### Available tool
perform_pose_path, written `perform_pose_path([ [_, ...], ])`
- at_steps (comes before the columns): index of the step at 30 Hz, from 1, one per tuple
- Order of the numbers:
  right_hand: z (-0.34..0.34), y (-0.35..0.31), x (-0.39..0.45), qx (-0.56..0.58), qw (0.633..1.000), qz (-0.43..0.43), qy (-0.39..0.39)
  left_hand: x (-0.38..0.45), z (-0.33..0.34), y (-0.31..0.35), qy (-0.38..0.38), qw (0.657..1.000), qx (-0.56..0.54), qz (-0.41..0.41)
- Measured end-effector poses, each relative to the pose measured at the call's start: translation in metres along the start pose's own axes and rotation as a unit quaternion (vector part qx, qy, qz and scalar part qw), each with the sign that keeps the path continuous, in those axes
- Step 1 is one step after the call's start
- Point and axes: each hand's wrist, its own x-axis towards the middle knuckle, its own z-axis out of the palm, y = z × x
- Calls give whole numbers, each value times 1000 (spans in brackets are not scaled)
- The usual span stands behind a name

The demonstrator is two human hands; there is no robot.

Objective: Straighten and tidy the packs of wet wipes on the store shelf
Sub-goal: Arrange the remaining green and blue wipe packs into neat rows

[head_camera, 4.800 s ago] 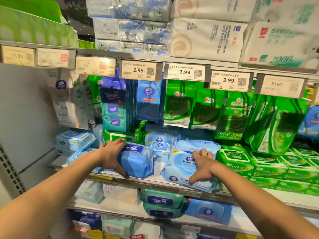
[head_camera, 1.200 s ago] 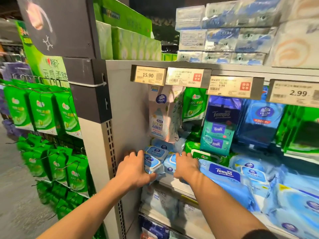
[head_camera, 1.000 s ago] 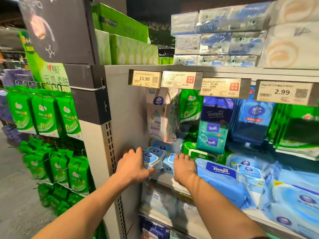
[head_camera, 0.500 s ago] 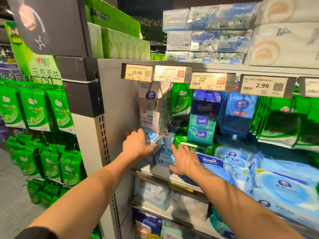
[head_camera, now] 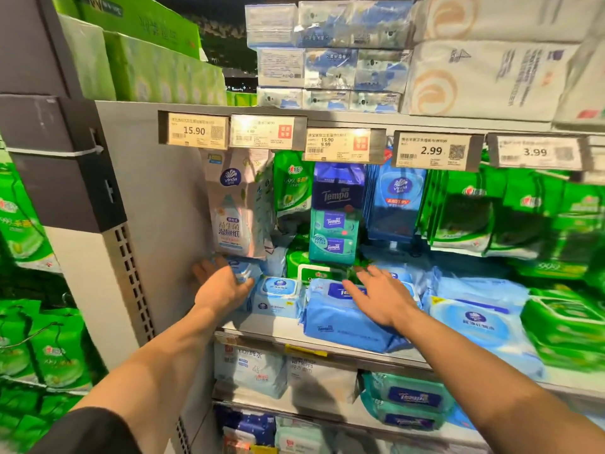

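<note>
Mid-frame, left hand [head_camera: 222, 288] curls round a small light-blue wipes pack [head_camera: 244, 273]; right hand [head_camera: 381, 296], fingers spread flat, rests on the blue Tempo pack [head_camera: 340, 322].

Price tags along the shelf edge read 15.90 [head_camera: 195, 130], 15.90 over 9.99 [head_camera: 327, 141], 2.99 [head_camera: 431, 151] and 3.99 [head_camera: 535, 152]. "Vinda" marks a hanging pink pack [head_camera: 230, 180] and a blue pack [head_camera: 398, 188]. "Tempo" shows on the hanging navy pack [head_camera: 337, 195], teal packs [head_camera: 333, 234] and the blue pack [head_camera: 340, 319] lying on the shelf.
</note>
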Motion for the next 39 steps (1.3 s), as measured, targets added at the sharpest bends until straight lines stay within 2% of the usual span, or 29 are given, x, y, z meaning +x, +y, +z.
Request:
perform_pose_path([
  [3,-7,38,-2,39,997,72,-8,2,1,9,19,1000,-3,-2],
  [7,-10,72,3,22,991,123,-39,25,25,2,44,996,74,18],
  [10,-9,81,9,-25,989,107,-103,2,5,17,28,990,132,29],
  [15,7,87,15,-98,975,100,-174,0,5,26,-75,991,106,30],
  [18,13,87,21,-135,971,98,-175,6,10,18,-73,994,74,30],
  [21,20,87,26,-116,972,106,-176,1,7,14,5,993,112,46],
  [23,24,87,29,-114,973,108,-170,0,7,14,-14,994,91,61],
  [27,25,83,35,-133,975,101,-147,11,17,7,32,987,139,68],
  [30,23,83,40,-145,974,87,-147,19,29,-1,1,989,136,56],
  [34,21,85,38,-137,976,92,-144,15,28,3,51,985,158,50],
  [39,24,84,34,-126,979,95,-129,19,27,1,58,981,174,62],
])
